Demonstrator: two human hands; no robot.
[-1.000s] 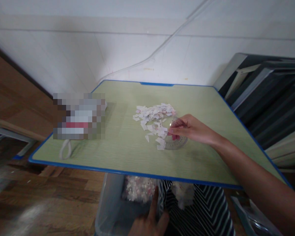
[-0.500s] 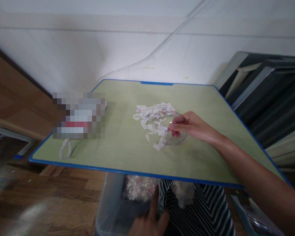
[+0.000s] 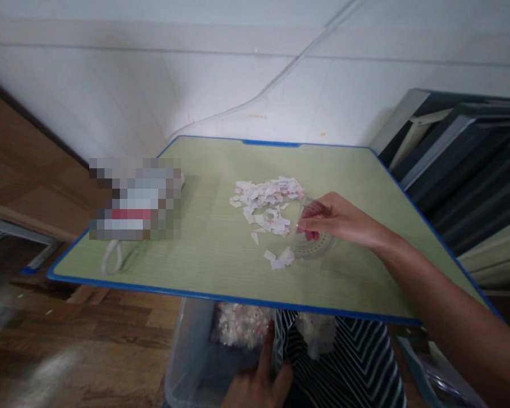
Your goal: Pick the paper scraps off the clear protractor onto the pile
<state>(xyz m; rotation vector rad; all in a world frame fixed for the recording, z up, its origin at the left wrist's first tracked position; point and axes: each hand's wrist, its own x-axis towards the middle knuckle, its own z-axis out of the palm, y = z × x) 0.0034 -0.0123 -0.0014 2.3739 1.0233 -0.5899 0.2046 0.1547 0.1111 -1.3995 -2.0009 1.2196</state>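
Since 0.5 s ago the clear protractor [image 3: 315, 245] has slid nearer the table's near edge, pushing a few scraps out of the paper-scrap pile [image 3: 267, 205].
I see the right hand [image 3: 335, 221] pinching the protractor's top rim w/ fingertips, tool tilted up on edge, straight side running roughly L-R; pile lies just left & behind it. Left hand [image 3: 258, 379] is well apart, below the green table [image 3: 195, 249], fingers curled on the rim of the clear plastic bin [image 3: 191, 362] w/ scraps inside.

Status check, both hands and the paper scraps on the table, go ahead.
Right hand gripping clear protractor, edge down on green table. Left hand on clear bin below table edge. Paper scraps piled left of protractor, a few stragglers nearer.
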